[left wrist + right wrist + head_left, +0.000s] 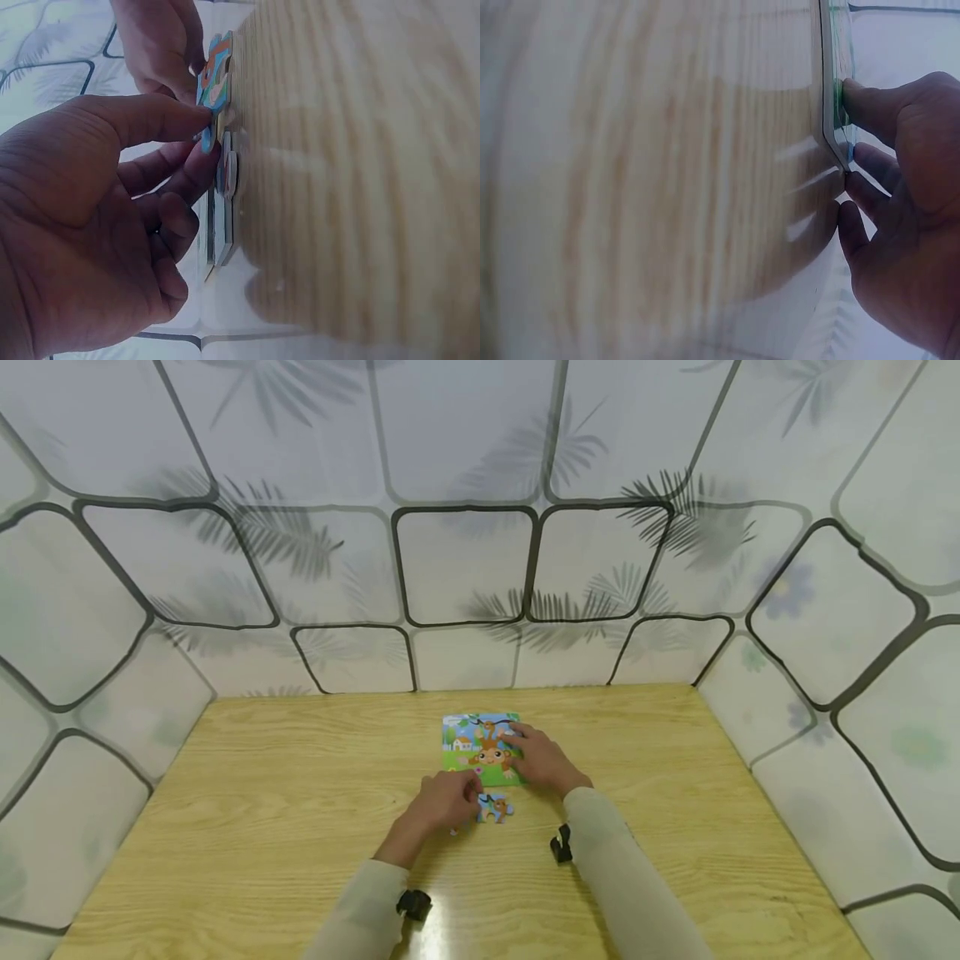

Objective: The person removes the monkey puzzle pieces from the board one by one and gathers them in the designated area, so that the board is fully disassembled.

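Observation:
A jigsaw puzzle board (467, 762) with a monkey, house and grass picture lies flat in the middle of the table. Just below its near edge is a jigsaw puzzle piece (493, 807) showing a small brown animal on blue. My left hand (447, 800) pinches this piece between thumb and forefinger at its left side; the left wrist view shows the blue and orange piece (214, 86) tilted up in the grip. My right hand (546, 760) rests on the board's right side, its thumb touching the green part and its other fingers spread along the edge.
Another piece (453, 832) shows partly from under my left hand. The wooden table (300, 827) is bounded by patterned panels (465, 568) at the back and both sides. Each wrist wears a black device (414, 905).

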The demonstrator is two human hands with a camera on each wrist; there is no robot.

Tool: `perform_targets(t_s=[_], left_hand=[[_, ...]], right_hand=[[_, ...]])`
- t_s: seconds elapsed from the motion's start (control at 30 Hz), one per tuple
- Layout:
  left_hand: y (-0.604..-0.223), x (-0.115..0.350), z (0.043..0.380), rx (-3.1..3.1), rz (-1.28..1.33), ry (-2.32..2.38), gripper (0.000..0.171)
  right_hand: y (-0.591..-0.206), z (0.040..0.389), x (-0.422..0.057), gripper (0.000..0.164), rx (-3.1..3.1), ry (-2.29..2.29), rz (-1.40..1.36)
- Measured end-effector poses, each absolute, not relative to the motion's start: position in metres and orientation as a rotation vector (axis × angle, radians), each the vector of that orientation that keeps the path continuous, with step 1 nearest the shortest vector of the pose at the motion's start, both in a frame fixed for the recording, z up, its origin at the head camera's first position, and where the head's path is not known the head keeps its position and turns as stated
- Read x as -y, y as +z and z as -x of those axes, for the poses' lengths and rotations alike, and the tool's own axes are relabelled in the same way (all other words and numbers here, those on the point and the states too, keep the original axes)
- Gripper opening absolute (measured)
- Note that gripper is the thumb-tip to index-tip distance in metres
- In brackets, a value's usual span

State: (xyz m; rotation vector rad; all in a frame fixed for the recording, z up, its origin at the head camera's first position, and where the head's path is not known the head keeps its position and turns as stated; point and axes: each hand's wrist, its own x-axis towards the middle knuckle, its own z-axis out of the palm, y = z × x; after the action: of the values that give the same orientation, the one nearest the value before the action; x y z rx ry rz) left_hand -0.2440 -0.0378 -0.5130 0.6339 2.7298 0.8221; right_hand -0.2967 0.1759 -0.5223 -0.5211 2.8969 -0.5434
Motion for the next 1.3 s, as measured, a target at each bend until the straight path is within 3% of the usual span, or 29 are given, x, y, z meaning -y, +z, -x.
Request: perform_targets(t_s=[0.37, 0.8, 1.3], left_hand=[[-0.51, 0.031, 0.247, -2.803, -0.613, 0.834, 0.007], [-0.5, 0.038, 0.269, -2.862, -0.531, 0.945, 0.02], [-0.508, 0.01, 0.307, -2.855, -0.443, 0.757, 0.034]], right_hand=[[-0.521, 0.299, -0.179, 0.053, -2.91, -0.592, 0.453], [-0.528, 0.295, -0.172, 0.064, -2.96, -0.737, 0.28], [-0.528, 0.291, -0.18, 0.055, -2.992, -0.701, 0.378]])
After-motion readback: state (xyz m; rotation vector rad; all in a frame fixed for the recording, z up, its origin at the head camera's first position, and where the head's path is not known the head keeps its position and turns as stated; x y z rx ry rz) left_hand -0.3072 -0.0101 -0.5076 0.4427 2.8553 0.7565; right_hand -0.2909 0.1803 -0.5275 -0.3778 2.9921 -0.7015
